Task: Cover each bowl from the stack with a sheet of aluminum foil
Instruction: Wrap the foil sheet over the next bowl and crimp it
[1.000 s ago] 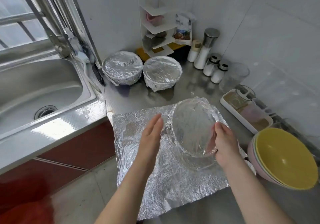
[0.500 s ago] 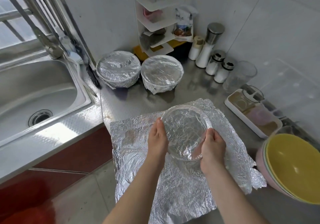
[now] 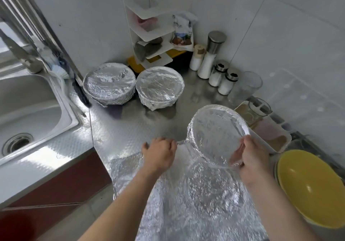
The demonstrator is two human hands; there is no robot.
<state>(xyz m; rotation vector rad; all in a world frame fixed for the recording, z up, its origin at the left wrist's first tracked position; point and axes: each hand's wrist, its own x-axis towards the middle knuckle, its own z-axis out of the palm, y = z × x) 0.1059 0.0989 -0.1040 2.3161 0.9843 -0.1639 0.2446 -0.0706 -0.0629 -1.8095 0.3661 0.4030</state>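
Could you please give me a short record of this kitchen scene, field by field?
Left hand: grips the far edge of the loose foil sheet on the counter
Right hand: holds the wrapped bowl by its near rim, tilted above the sheet
Finished: two foil-covered bowls at the back of the counter
Waiting: stack of bowls, yellow on top, at the right
Sink: left of the counter
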